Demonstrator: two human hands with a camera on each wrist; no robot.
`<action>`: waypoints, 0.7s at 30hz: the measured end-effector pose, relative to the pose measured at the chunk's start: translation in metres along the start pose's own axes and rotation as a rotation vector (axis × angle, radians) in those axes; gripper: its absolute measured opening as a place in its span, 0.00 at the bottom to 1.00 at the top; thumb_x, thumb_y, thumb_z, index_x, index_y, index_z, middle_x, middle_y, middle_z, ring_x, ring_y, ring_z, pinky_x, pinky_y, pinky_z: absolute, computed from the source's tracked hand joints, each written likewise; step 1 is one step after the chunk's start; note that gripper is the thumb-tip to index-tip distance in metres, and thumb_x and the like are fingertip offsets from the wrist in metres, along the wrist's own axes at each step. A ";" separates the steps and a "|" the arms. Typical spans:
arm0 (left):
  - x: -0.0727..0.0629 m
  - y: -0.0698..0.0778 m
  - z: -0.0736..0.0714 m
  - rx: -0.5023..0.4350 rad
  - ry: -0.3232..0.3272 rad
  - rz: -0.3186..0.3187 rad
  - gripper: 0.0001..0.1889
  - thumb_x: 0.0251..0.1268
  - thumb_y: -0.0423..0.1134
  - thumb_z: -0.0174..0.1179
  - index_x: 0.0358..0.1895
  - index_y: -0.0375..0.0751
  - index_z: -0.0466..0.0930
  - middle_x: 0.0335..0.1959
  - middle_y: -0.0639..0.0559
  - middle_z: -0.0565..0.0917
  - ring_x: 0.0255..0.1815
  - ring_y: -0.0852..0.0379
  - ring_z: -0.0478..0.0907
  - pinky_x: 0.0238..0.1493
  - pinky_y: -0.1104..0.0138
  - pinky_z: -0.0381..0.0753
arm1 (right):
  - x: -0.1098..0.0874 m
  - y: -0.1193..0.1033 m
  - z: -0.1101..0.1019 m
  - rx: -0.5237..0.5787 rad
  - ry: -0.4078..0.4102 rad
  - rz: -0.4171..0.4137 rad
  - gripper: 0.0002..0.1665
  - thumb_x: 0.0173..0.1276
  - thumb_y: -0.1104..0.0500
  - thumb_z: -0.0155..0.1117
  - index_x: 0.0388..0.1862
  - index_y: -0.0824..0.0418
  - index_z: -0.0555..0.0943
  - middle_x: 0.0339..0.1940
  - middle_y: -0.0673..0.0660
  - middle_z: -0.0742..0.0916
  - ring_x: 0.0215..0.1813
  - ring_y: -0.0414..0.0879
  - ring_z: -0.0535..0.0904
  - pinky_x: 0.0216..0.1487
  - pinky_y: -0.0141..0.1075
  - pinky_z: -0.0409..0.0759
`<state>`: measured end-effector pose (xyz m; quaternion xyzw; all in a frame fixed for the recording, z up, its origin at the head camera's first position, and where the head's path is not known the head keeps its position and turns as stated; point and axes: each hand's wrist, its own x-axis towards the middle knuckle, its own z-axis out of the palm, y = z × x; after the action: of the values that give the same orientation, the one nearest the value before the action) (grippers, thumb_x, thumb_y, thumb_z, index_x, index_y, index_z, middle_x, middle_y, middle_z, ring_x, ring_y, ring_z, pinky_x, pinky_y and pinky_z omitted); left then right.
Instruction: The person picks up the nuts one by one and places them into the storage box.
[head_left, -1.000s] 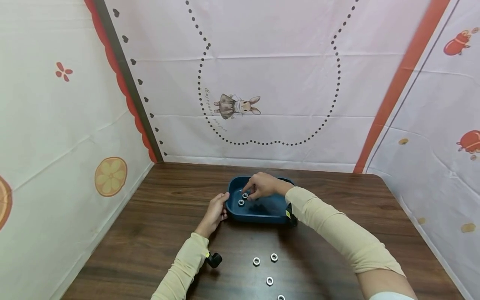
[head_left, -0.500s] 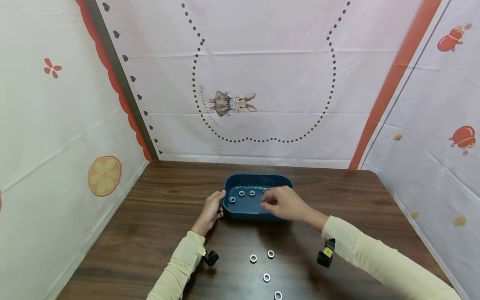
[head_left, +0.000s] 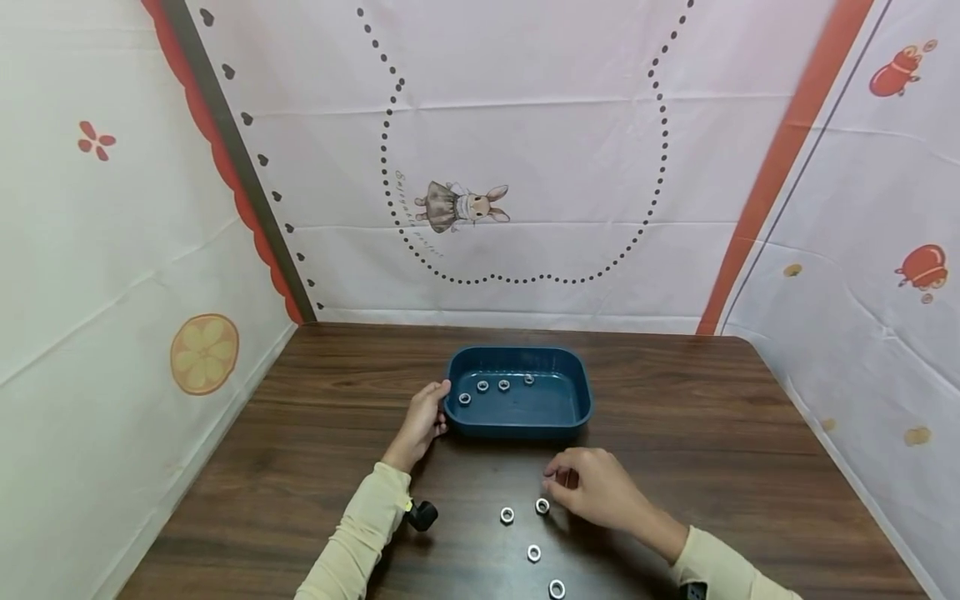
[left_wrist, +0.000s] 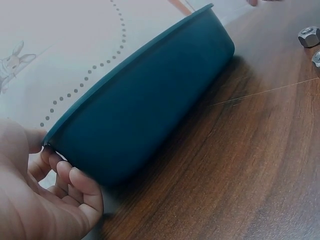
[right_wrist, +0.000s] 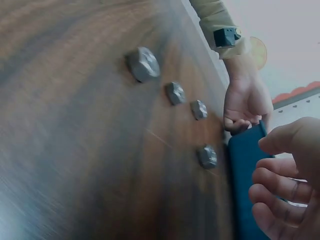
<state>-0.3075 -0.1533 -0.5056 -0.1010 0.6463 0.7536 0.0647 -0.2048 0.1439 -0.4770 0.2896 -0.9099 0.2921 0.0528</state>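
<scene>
A dark blue rectangular tray (head_left: 517,431) stands on the table, with several metal hex nuts (head_left: 504,385) lying in its left and middle part. My left hand (head_left: 422,423) grips the tray's left end; in the left wrist view its thumb lies at the rim and its fingers curl beneath. Several more nuts lie on the table in front of the tray. My right hand (head_left: 596,487) hovers just above and right of the nearest one, a nut (head_left: 542,506), with bent fingers apart from the thumb and nothing held. In the right wrist view those loose nuts (right_wrist: 175,93) look slightly blurred.
The brown wood-grain table (head_left: 360,367) meets a patterned cloth (head_left: 570,200) at the back, and cloth also hangs along both sides. Black wrist cameras are strapped over the sleeves, one (head_left: 422,516) low beside the left forearm.
My right hand has come out of the tray and moved towards me over the table nuts. Several nuts in the tray now show. The left hand keeps its grip on the tray.
</scene>
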 end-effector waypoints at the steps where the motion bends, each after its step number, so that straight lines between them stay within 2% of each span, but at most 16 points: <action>1: 0.000 0.000 0.000 -0.003 0.001 -0.001 0.16 0.81 0.48 0.53 0.33 0.42 0.70 0.22 0.56 0.65 0.21 0.60 0.63 0.25 0.70 0.67 | -0.003 0.000 0.003 0.004 0.004 0.006 0.04 0.63 0.54 0.75 0.33 0.53 0.88 0.24 0.36 0.80 0.27 0.29 0.74 0.29 0.28 0.75; 5: -0.001 -0.001 0.001 0.005 0.003 0.003 0.17 0.81 0.49 0.52 0.31 0.44 0.69 0.22 0.56 0.65 0.21 0.60 0.63 0.25 0.70 0.68 | -0.013 0.000 0.012 0.022 0.019 0.033 0.04 0.62 0.55 0.75 0.32 0.52 0.87 0.23 0.36 0.80 0.26 0.27 0.73 0.28 0.28 0.74; 10: -0.002 -0.003 0.000 0.010 0.001 -0.004 0.17 0.81 0.49 0.52 0.32 0.43 0.68 0.24 0.56 0.65 0.21 0.60 0.63 0.26 0.70 0.67 | -0.018 0.001 0.018 0.034 0.002 0.084 0.06 0.62 0.52 0.77 0.32 0.50 0.87 0.22 0.35 0.79 0.25 0.27 0.73 0.28 0.29 0.74; 16: -0.002 -0.005 0.001 0.019 -0.010 0.005 0.18 0.81 0.50 0.53 0.34 0.41 0.69 0.23 0.56 0.65 0.21 0.61 0.63 0.26 0.70 0.67 | -0.019 0.001 0.024 -0.010 -0.036 0.130 0.12 0.59 0.45 0.78 0.34 0.48 0.87 0.23 0.36 0.80 0.25 0.27 0.73 0.28 0.30 0.73; 21: -0.002 -0.002 0.000 0.013 -0.004 0.013 0.18 0.80 0.51 0.53 0.32 0.42 0.68 0.23 0.56 0.65 0.22 0.61 0.63 0.26 0.70 0.67 | -0.017 -0.001 0.029 -0.061 -0.006 0.136 0.14 0.56 0.41 0.80 0.32 0.46 0.86 0.25 0.36 0.80 0.26 0.27 0.72 0.27 0.31 0.72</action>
<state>-0.3049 -0.1534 -0.5067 -0.0947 0.6518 0.7499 0.0618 -0.1878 0.1358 -0.5047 0.2262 -0.9361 0.2664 0.0389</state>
